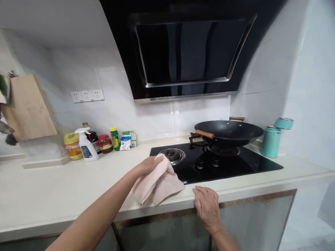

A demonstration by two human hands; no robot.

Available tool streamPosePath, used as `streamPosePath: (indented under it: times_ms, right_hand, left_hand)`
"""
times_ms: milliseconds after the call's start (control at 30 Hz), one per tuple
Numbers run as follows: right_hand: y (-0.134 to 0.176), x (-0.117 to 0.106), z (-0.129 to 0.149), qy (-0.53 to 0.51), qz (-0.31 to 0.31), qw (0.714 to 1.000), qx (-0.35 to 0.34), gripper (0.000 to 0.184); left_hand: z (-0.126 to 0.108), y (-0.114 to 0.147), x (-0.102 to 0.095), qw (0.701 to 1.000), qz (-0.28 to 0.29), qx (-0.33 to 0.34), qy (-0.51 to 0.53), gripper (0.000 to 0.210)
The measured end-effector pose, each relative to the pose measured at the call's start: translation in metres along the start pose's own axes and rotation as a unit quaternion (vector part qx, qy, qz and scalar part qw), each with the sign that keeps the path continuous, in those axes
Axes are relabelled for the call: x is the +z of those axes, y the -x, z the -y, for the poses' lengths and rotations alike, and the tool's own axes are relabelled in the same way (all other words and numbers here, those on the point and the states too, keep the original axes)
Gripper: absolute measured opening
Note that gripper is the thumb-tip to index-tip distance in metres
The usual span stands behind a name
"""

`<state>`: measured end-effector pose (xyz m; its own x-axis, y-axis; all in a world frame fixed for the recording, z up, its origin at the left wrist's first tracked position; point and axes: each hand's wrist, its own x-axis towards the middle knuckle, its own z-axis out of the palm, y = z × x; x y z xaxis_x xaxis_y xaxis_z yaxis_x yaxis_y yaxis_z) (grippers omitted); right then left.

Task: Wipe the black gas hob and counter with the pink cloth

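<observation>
My left hand (151, 165) is closed on a pale pink cloth (167, 186). The cloth lies bunched across the left edge of the black glass gas hob (237, 166) and drapes onto the white counter. Just beyond it is the bare left burner (173, 155). My right hand (207, 206) rests at the counter's front edge, below the hob, with its fingers loosely curled together and nothing seen in them. On the right burner sits a black wok (230, 131) with wooden handles. Two control knobs (200, 164) stand between the burners.
A turquoise canister (271, 142) with its lid tipped open stands right of the wok. Along the back wall at left are a white spray bottle (87, 146), a yellow jug (72, 145), a red-lidded jar (105, 144) and small packets (125, 143). The black range hood (188, 52) overhangs the hob.
</observation>
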<state>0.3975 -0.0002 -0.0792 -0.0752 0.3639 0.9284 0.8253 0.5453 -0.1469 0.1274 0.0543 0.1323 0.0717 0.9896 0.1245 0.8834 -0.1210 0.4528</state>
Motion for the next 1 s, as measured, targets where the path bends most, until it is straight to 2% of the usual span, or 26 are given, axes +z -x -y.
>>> streamPosePath:
  times_ms: [133,233,300,433,500,567,667,733,800,900,967,1000]
  right_hand:
    - [-0.001,0.000,0.000,-0.003,-0.002,1.000,-0.004,0.028]
    - [-0.001,0.000,-0.001,0.000,-0.002,1.000,-0.006,0.028]
    - [-0.001,0.001,-0.001,0.004,-0.001,1.000,0.001,0.028]
    - [-0.002,0.000,0.005,0.008,0.007,1.000,0.017,0.027]
    - [-0.002,-0.003,0.006,0.004,0.018,1.000,0.022,0.026]
    - [-0.001,-0.008,0.005,-0.007,0.042,0.999,0.029,0.026]
    - [-0.004,-0.017,-0.002,-0.033,0.084,0.995,0.040,0.022]
    - [-0.014,-0.021,-0.002,-0.045,0.087,0.994,0.056,0.021]
    - [-0.030,-0.021,0.010,-0.052,0.088,0.992,0.069,0.025]
    - [-0.064,-0.005,0.053,-0.075,0.157,0.983,0.061,0.039]
    - [-0.085,0.018,0.091,-0.094,0.239,0.964,0.074,0.049]
    - [-0.094,0.031,0.110,-0.103,0.297,0.945,0.086,0.055]
  left_hand:
    - [0.010,-0.003,0.046,0.993,-0.035,-0.010,-0.114,0.056]
    - [0.007,0.005,0.075,0.984,-0.059,0.000,-0.166,0.058]
    - [0.002,0.011,0.088,0.980,-0.071,0.018,-0.187,0.060]
    - [-0.010,0.023,0.098,0.977,-0.065,0.062,-0.194,0.062]
    - [-0.011,0.027,0.093,0.979,-0.047,0.086,-0.180,0.066]
    - [-0.001,0.029,0.081,0.981,-0.024,0.109,-0.158,0.071]
    - [0.037,0.032,0.052,0.991,-0.019,0.100,-0.087,0.072]
    - [0.076,0.037,0.034,0.996,-0.058,0.041,-0.056,0.068]
    - [0.119,0.048,0.020,0.992,-0.094,-0.024,-0.075,0.061]
    - [0.171,0.069,0.010,0.985,-0.097,-0.084,-0.117,0.054]
    - [0.191,0.081,0.010,0.980,-0.109,-0.084,-0.146,0.053]
    - [0.197,0.086,0.010,0.977,-0.123,-0.077,-0.156,0.053]
